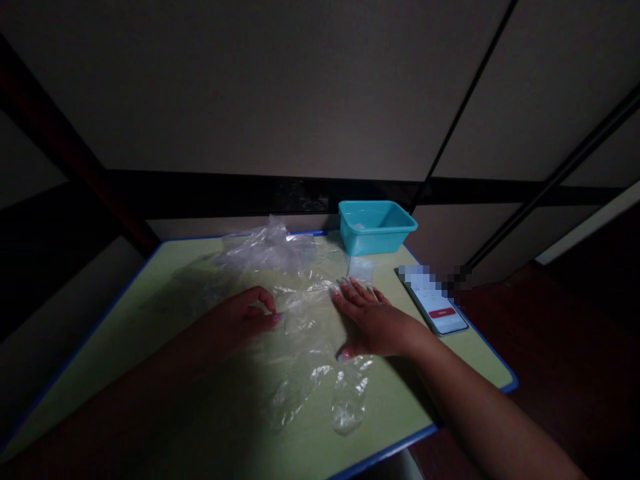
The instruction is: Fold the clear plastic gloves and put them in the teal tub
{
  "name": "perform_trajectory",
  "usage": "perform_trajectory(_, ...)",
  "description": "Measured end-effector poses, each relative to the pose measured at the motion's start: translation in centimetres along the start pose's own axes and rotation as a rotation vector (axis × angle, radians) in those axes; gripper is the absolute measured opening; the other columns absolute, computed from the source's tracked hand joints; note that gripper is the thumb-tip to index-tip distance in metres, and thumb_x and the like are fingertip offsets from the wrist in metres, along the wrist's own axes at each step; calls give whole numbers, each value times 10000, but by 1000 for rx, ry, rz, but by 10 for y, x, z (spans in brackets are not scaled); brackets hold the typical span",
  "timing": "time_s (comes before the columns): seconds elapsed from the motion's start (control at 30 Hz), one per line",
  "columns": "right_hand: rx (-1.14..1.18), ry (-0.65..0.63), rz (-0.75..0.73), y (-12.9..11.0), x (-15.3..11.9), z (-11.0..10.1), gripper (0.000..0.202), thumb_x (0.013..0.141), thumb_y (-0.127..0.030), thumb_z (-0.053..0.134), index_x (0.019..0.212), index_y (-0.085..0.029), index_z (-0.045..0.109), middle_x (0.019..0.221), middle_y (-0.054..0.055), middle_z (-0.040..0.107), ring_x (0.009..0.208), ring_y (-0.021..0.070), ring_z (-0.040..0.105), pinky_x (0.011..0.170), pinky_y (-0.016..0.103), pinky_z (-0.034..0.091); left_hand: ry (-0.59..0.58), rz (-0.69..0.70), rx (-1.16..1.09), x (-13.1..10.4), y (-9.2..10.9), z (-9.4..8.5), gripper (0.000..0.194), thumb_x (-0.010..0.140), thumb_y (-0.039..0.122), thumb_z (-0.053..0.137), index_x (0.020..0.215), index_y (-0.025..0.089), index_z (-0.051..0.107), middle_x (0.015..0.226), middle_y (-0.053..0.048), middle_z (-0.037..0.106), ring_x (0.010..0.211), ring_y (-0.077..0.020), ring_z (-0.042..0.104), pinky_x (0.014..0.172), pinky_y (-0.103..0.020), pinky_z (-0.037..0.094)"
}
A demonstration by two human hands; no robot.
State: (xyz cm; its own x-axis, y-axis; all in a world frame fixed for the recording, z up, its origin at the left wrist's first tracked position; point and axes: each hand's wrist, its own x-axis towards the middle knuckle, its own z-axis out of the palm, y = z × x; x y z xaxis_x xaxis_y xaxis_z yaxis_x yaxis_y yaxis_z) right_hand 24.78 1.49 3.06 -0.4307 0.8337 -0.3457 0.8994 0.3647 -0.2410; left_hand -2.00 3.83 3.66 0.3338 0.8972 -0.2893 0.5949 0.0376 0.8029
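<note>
A clear plastic bag (305, 347) lies spread over the middle of the table, its handle-like loop reaching toward the front edge. My right hand (367, 320) rests flat on its right side, fingers spread. My left hand (255, 313) is at the bag's left side, thumb and index finger pinched together at the film's edge. Behind it, more crumpled clear plastic (270, 247) is heaped. Just beyond my right fingertips sits a small whitish folded piece (361, 268), its material hard to make out.
The pale yellow-green table (165, 287) has a blue rim. At its back right stands a turquoise plastic basket (377, 241). A phone (440, 310) with its screen lit lies along the right edge. Cabinet panels (275, 87) rise behind the table.
</note>
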Motion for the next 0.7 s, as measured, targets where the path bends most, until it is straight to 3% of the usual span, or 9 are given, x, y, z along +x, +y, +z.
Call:
perform_trajectory(0.1, -4, 29, -14, -4, -1, 1, 1149, 690, -636, 695, 1527, -208, 34, 1567, 115, -105, 1432, 323, -138, 1126, 587, 11, 365, 142, 475, -2, 0, -6, 286, 823, 492, 496, 895, 216, 493, 649, 24, 478, 602, -190, 491, 554, -307, 359)
perform_trajectory(0.17, -3, 34, -43, -7, -2, 3, 1141, 696, -635, 688, 1528, -205, 35, 1567, 111, -109, 1430, 332, -142, 1119, 602, -15, 497, 336, 648, -7, 0, -1, 243, 861, 420, 501, 937, 190, 517, 855, -46, 561, 810, -251, 551, 718, -380, 430)
perform_trajectory(0.2, -1, 34, -59, -8, -1, 5, 1145, 695, -639, 686, 1527, -199, 34, 1565, 112, -112, 1430, 337, -141, 1114, 609, -27, 473, 447, 665, -9, 0, 5, 230, 870, 396, 506, 936, 177, 530, 944, -74, 575, 898, -267, 552, 797, -403, 439)
perform_trajectory(0.3, 7, 36, -98, -15, 2, 12, 1173, 687, -690, 655, 1525, -170, 21, 1556, 116, -134, 1431, 342, -141, 1097, 627, -67, 239, 622, 655, -19, -3, 34, 254, 842, 374, 567, 976, 158, 586, 1070, -105, 610, 981, -269, 575, 862, -399, 474)
perform_trajectory(0.37, 17, 38, -115, -20, 4, 16, 1175, 698, -739, 599, 1522, -140, 13, 1550, 124, -140, 1433, 335, -143, 1085, 632, -100, 169, 631, 691, -24, -11, 54, 400, 817, 391, 615, 1145, 164, 587, 1252, -123, 586, 1120, -299, 554, 937, -428, 463)
perform_trajectory(0.47, 34, 32, -139, -21, 7, 17, 1182, 701, -764, 565, 1519, -117, 10, 1546, 134, -134, 1435, 329, -137, 1078, 631, -117, 155, 640, 803, -27, -25, 73, 678, 834, 522, 576, 1378, 137, 443, 1437, -169, 460, 1301, -349, 437, 1081, -550, 316)
perform_trajectory(0.6, 49, 66, -81, -9, 6, 8, 1182, 683, -725, 630, 1523, -140, 40, 1551, 142, -113, 1429, 346, -139, 1073, 651, -92, 95, 585, 858, -26, -35, 77, 824, 831, 638, 515, 1481, 183, 292, 1533, -156, 287, 1409, -351, 262, 1118, -605, 199)
perform_trajectory(0.7, 71, 182, -60, 0, 6, 4, 1000, 775, -622, 618, 1520, -145, 153, 1569, 146, -6, 1439, 333, -99, 1085, 643, -67, -23, 583, 836, -29, -30, 71, 879, 798, 624, 579, 1505, 256, 207, 1565, -126, 185, 1435, -341, 174, 1119, -620, 167)
